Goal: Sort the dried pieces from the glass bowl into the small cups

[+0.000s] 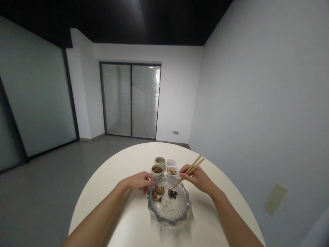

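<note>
A scalloped clear glass bowl [168, 218] sits near the middle of the round table. My left hand [141, 180] is closed on its left rim, fingers bent over the edge. In my right hand [196, 178] I hold a pair of wooden chopsticks [191, 168], their tips down in the bowl by a small heap of dark, glossy pieces [172, 194]. To the left inside the bowl lies a heap of brown striped pieces [157, 192], too small to name. Something reddish [144, 190] shows partly beneath my left hand.
Behind the bowl stand two small round cups, one with brown pieces [157, 170] and one farther back [160, 161]. Beside them are a white square dish of tan nut-like pieces [172, 171] and another white dish [171, 162]. A wall [257, 103] rises right of the table [123, 219].
</note>
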Motion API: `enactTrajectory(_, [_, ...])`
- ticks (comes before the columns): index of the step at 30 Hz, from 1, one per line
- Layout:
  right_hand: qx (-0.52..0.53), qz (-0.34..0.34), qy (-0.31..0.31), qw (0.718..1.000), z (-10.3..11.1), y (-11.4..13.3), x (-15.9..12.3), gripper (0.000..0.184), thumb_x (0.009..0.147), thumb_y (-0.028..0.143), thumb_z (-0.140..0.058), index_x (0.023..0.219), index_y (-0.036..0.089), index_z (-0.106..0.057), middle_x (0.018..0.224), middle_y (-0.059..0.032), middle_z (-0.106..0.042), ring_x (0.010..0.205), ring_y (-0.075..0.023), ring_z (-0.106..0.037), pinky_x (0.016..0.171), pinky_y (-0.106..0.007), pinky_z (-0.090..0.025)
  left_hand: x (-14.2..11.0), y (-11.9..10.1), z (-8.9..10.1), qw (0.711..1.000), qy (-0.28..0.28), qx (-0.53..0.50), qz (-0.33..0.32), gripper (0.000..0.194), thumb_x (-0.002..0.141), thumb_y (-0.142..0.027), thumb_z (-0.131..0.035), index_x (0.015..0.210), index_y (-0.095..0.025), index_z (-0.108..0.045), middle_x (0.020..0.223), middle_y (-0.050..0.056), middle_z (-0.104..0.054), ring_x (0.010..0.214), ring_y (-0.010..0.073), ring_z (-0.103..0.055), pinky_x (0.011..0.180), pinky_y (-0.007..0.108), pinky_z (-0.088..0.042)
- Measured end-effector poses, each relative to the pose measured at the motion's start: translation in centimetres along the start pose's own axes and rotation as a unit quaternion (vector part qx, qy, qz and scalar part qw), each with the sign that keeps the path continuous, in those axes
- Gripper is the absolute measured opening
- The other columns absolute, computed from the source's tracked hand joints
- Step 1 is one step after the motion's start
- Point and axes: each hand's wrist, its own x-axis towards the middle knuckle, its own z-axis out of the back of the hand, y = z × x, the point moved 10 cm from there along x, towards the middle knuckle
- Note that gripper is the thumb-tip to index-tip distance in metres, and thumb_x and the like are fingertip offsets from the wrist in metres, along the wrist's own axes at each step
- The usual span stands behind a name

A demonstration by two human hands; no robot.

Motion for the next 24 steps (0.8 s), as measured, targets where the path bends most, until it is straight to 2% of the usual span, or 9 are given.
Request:
enactTrajectory(12, [0.0, 0.02, -0.036, 0.999, 1.1, 0.5, 0.2, 0.022, 0.086, 0.04, -0.069, 0.084, 0.019, -0.074, 0.075, -0.0045, -0.072, 0.068, -0.0189, -0.063, 0.063, -0.028, -0.049, 0.0, 0.2, 0.1, 1.0, 0.0, -0.008, -0.002, 0.033, 0.079, -0.047, -0.054, 0.086, -0.016, -0.062, 0.066, 0.0, -0.061, 0.054, 0.015, -0.058, 0.044, 0.022, -0.034])
enactTrajectory(24, [0.0, 0.107, -0.167, 0.98, 2.5, 2.1, 1.7, 0.016, 0.087, 0.036, -0.069, 0.084, 0.021, -0.072, 0.079, -0.0043, -0.072, 0.073, -0.0199, -0.066, 0.067, -0.03, -0.054, 0.3, 0.5, 0.2, 1.0, -0.005, -0.006, -0.008, 0.032, 0.081, -0.047, -0.053, 0.086, -0.016, -0.061, 0.055, -0.003, -0.056, 0.047, 0.0127, -0.053, 0.042, 0.021, -0.032])
